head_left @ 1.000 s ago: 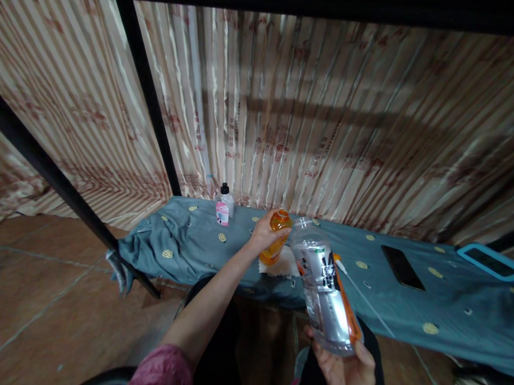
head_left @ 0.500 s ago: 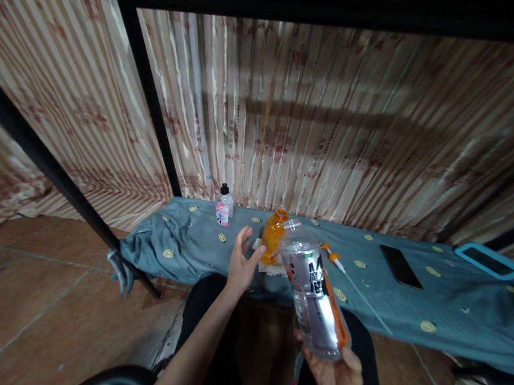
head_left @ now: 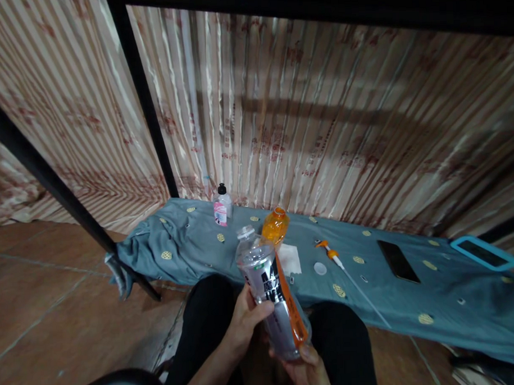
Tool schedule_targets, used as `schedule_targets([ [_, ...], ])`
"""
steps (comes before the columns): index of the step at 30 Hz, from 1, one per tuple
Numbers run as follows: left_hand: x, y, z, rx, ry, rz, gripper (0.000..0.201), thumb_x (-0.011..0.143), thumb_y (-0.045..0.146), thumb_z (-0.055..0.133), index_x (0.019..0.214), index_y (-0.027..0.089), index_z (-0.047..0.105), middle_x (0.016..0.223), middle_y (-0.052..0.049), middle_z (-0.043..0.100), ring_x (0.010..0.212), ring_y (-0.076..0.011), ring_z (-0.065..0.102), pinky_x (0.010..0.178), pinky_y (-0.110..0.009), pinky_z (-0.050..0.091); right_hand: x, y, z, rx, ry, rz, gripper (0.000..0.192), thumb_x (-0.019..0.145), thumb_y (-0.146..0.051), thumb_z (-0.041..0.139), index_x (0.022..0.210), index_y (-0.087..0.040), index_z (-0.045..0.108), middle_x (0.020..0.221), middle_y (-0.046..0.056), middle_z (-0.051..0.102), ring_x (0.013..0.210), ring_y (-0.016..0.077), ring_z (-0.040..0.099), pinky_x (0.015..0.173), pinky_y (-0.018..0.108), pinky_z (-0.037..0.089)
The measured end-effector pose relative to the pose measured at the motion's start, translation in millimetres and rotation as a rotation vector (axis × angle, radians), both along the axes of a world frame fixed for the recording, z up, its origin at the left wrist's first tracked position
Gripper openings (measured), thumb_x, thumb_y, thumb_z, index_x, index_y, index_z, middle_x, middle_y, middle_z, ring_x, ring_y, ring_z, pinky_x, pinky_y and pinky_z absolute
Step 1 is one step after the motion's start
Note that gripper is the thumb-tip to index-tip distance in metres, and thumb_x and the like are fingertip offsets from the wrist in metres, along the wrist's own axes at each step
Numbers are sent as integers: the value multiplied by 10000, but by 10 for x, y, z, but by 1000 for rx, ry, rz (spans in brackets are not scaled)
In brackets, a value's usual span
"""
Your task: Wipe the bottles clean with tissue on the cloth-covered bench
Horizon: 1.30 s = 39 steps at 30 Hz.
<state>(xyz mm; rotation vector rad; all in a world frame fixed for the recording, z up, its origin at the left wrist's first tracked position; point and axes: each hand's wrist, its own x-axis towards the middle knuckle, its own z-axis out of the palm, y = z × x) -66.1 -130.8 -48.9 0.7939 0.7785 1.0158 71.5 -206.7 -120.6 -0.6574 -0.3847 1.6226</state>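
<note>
Both hands grip a clear plastic drink bottle [head_left: 272,287] with a silver, black and orange label, held tilted above my lap. My left hand [head_left: 247,316] wraps its left side at mid-height, thumb across the label. My right hand [head_left: 305,366] is closed around the base. The bottle's neck leans to the upper left and shows no cap. Just behind it an orange bottle [head_left: 275,226] with an open mouth stands on the cloth, its lower part hidden. Beside that lie a white paper tissue [head_left: 289,260] and a round whitish disc [head_left: 320,268].
An orange-and-white pump head [head_left: 330,251] with a long tube lies on the green-grey patterned cloth [head_left: 191,239]. Further right are a black phone [head_left: 397,260] and a blue-framed tablet [head_left: 483,253]. A clear bottle with a black cap [head_left: 222,206] stands at back left, near a black metal post [head_left: 146,101].
The drink bottle has moved left and tilted further left. My left hand, open beside the orange bottle before, has come down and closed around the drink bottle.
</note>
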Motion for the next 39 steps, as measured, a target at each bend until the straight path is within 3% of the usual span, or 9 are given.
schedule_targets([
  [4, -63, 33, 14, -11, 49, 136, 566, 506, 483, 891, 926, 172, 676, 856, -48, 739, 749, -204, 685, 660, -284, 544, -36, 25, -93, -11, -6, 52, 452, 585, -435, 882, 1000, -290, 776, 1084, 63, 781, 959, 319, 728, 882, 525, 539],
  [9, -165, 100, 28, 1, 74, 241, 526, 474, 404, 897, 896, 176, 679, 906, -57, 761, 862, -246, 709, 798, -335, 554, -199, 92, -11, 5, 13, 85, 418, 639, -445, 859, 1023, -304, 768, 1117, 47, 775, 1045, 314, 715, 849, 458, 547],
  [15, -364, 389, 40, 73, 136, 393, 479, 501, 357, 872, 882, 165, 656, 878, -38, 754, 815, -205, 696, 797, -314, 536, -234, 163, 46, -11, 6, 88, 513, 633, -500, 871, 1115, -394, 733, 1211, -4, 744, 1048, 299, 722, 832, 381, 535],
  [19, -433, 746, 91, 160, 234, 512, 463, 442, 335, 871, 774, 178, 589, 720, 30, 678, 668, -145, 629, 681, -261, 507, -152, 127, 53, -49, -30, 69, 501, 715, -526, 813, 1173, -344, 720, 1254, 51, 723, 1019, 267, 731, 828, 352, 530],
  [23, -437, 1150, 88, 236, 363, 527, 506, 415, 358, 871, 702, 211, 481, 617, 75, 571, 587, -124, 563, 600, -242, 472, -123, 99, 74, -81, -69, 44, 459, 736, -547, 789, 1144, -345, 732, 1219, 47, 740, 980, 240, 739, 831, 344, 529],
  [27, -424, 1484, -15, 348, 514, 574, 524, 435, 356, 866, 812, 202, 536, 658, 78, 559, 620, -131, 565, 631, -245, 464, -126, 83, 86, -95, -113, 27, 486, 711, -574, 797, 1127, -328, 740, 1189, 61, 751, 950, 241, 744, 822, 360, 532],
  [30, -419, 1646, -123, 424, 587, 587, 591, 465, 341, 865, 955, 186, 574, 817, 28, 647, 751, -159, 624, 737, -267, 492, -103, 53, 104, -98, -165, 14, 484, 720, -556, 799, 1140, -325, 733, 1195, 69, 746, 952, 248, 741, 824, 372, 529],
  [33, -415, 1732, -216, 451, 622, 582, 642, 497, 338, 853, 1054, 181, 575, 932, -10, 685, 826, -181, 647, 803, -296, 507, -34, 11, 147, -99, -254, -5, 439, 770, -512, 778, 1168, -336, 717, 1215, 68, 730, 975, 248, 731, 854, 385, 520],
  [39, -393, 1737, -323, 411, 727, 589, 677, 490, 335, 857, 1089, 192, 574, 956, -28, 688, 850, -221, 658, 814, -348, 523, 192, -69, 257, -70, -462, -37, 452, 801, -498, 753, 1221, -350, 678, 1266, 81, 683, 1026, 263, 707, 917, 425, 510],
])
